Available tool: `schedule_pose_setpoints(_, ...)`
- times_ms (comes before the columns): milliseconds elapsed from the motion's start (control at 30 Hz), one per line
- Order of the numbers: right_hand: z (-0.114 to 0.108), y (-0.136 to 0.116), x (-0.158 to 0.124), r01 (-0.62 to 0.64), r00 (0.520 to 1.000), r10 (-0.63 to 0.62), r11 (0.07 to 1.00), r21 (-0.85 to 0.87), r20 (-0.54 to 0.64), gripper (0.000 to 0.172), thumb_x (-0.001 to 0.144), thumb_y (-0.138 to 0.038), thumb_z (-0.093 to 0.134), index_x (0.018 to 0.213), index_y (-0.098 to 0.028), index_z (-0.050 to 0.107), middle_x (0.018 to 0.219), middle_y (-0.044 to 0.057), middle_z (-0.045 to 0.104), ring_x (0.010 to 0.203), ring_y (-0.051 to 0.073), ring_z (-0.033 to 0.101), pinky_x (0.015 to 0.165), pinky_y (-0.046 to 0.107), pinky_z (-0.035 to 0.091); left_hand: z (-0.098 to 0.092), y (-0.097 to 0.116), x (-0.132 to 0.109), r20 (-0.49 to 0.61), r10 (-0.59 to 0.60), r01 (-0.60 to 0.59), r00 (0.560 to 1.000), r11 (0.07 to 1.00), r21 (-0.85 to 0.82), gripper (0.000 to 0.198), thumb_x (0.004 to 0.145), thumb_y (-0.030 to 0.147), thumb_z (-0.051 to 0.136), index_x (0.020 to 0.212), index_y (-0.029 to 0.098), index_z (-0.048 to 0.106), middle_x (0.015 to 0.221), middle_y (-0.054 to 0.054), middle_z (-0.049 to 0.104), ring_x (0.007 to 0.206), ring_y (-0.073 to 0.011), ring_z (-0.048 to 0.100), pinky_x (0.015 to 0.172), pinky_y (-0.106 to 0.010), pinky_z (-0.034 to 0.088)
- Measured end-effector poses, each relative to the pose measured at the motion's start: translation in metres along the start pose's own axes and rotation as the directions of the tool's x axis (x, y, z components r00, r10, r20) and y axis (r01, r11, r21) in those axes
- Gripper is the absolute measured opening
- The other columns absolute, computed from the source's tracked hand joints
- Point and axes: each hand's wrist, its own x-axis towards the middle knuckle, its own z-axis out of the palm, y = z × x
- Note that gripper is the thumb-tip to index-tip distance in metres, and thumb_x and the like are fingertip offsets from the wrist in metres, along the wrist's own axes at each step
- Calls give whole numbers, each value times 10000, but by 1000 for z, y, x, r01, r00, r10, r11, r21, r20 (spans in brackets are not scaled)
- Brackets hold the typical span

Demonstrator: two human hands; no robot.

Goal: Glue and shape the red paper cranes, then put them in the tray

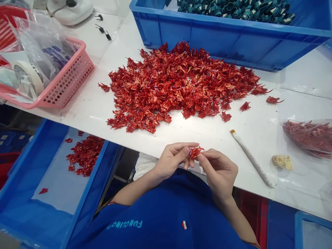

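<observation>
Grasping one small red piece (196,152) between both hands, just over the near edge of the worktop (189,133): pinched by thumb and fingers of the left hand (171,159) on one side, by thumb and fingertips of the right hand (220,170) on the other.

Looks like fine fingertip work, so best done lightly. Steady with the left, adjust with the right, and press on the body rather than the thin pointed tips, likely to bend or crease under a hard squeeze. Watch the bluish-white bit beside the left thumb, and hold the piece apart from the big red heap (176,86) to avoid confusing it with the others.

Among the containers, behind the heap, a blue crate (220,41) with many dark green looped pieces (233,10) inside. To the left, a pink basket (64,90) full of clear plastic bags (43,41), plus a tape roll (36,76). Below the worktop on that side, a blue tray (27,166) lined with a white sheet (61,188), bearing a smaller red cluster (88,154) and a few strays. At far right on the worktop, a clear bag (310,138) of red material, too blurred through the plastic to make out.
</observation>
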Motion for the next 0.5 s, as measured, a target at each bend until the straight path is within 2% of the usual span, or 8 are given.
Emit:
schedule_pose_setpoints(67,0,2,0,-2,1000,3,1000,24,-12,102,796,-131,706,777,-230,725,665,-11,696,506,99,575,466,226,476,0,-1,-1,-35,11,-10,999,1000,22,535,734,579,745,1006,122,700,557,-5,644,435,-82,526,461,-209,416)
schedule_pose_setpoints(167,-1,7,1,-22,1000,23,994,103,-15,97,808,-148,704,800,-242,727,688,-15,700,474,80,537,423,206,435,0,0,-3,-108,84,-75,991,993,89,510,703,582,766,918,141,632,550,17,623,422,-82,525,419,-189,402)
schedule_pose_setpoints(233,-1,11,0,-13,1000,15,992,129,-12,101,823,-155,694,824,-251,725,713,-14,701,503,85,555,430,204,437,0,1,-4,-133,122,-99,984,981,169,484,682,569,785,830,149,595,552,34,594,401,-65,490,389,-177,382)
schedule_pose_setpoints(333,0,12,0,56,998,-57,996,71,8,116,831,-147,681,861,-253,715,768,4,697,626,124,620,500,235,496,0,2,-5,-133,191,-141,973,938,318,432,723,543,758,725,146,591,573,27,576,401,-49,449,390,-182,383)
schedule_pose_setpoints(433,0,12,1,163,987,-162,985,-63,18,156,800,-114,706,874,-252,704,815,16,689,730,156,650,604,290,554,-3,2,-5,-116,358,-265,927,841,472,320,797,449,717,699,157,632,655,-15,624,519,-92,539,462,-205,452)
schedule_pose_setpoints(500,0,13,1,212,977,-210,969,-124,30,189,793,-87,709,879,-255,699,866,25,703,796,174,674,692,336,588,-6,1,-3,-48,483,-376,875,737,561,220,830,350,697,713,170,649,694,-33,651,600,-119,589,503,-215,483)
